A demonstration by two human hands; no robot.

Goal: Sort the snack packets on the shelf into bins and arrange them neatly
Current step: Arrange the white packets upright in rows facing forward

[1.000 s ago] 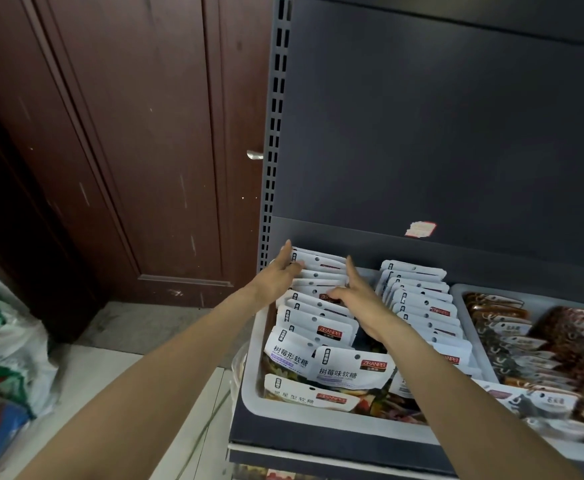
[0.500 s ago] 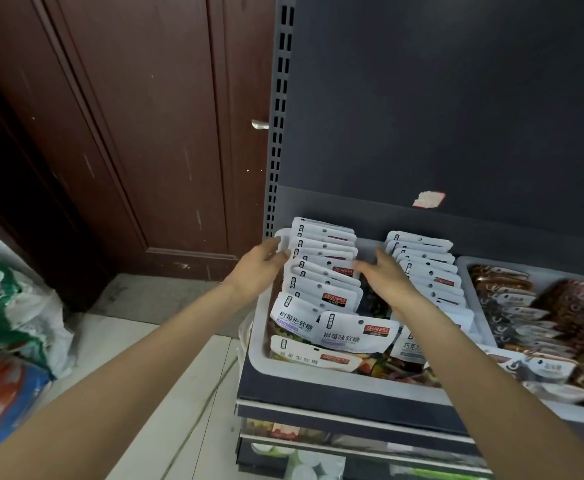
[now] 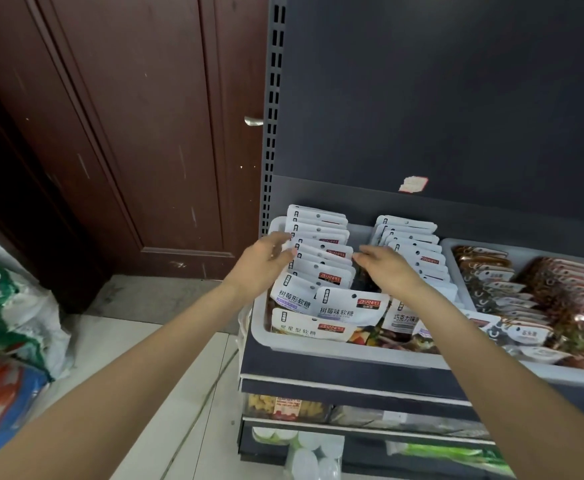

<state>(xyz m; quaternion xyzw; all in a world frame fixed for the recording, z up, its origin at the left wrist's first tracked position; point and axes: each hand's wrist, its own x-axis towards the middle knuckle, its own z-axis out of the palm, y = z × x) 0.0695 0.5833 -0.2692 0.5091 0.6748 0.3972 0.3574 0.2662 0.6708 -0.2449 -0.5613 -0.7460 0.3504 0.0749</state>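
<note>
1. Our left hand (image 3: 264,263) rests relaxed against the left row of packets (image 3: 320,251).
2. Our right hand (image 3: 386,268), fingers loose, touches that row's other side.
3. Both rows stand in the white bin (image 3: 318,348) on the shelf (image 3: 335,374).

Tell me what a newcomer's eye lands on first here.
Two bare arms reach in: the left hand and right hand flank a row of white snack packets in a pale bin. Right of it, brown packets fill a second bin. A dark red door stands left.
</note>
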